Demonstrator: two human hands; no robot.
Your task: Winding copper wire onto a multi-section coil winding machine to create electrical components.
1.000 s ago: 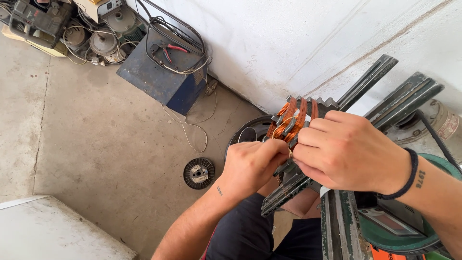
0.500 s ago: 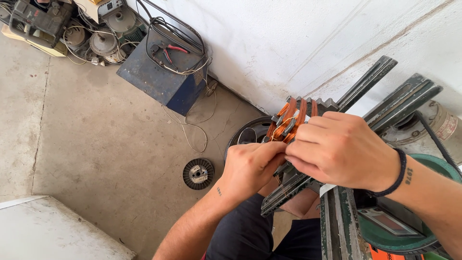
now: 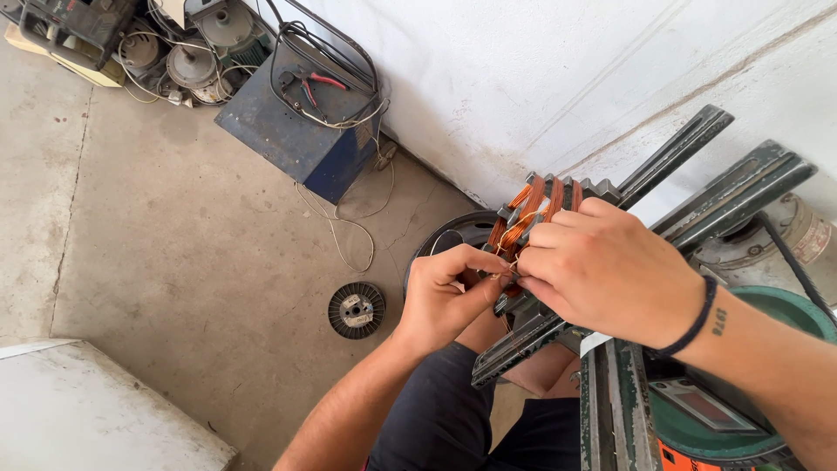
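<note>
A stepped metal former (image 3: 558, 194) wound with several bands of copper wire (image 3: 530, 208) sits on long grey-green rails (image 3: 731, 194) in front of me. My right hand (image 3: 610, 272) wraps over the former from the right, fingers curled on the copper coils. My left hand (image 3: 445, 296) comes from below left and pinches a thin strand of copper wire (image 3: 506, 266) between thumb and fingers, right beside my right fingertips. A black band circles my right wrist. The lower part of the former is hidden under my hands.
A green round machine base (image 3: 741, 419) lies at the lower right. On the concrete floor sit a small black spool (image 3: 356, 310), a blue metal box (image 3: 301, 131) with red pliers (image 3: 316, 85) and cables, and old motors (image 3: 192, 61) at the top left. A white wall runs behind.
My left hand has shifted slightly and now pinches the thin strand close to the right fingertips. My right hand stays on the coils, and the view has barely moved.
</note>
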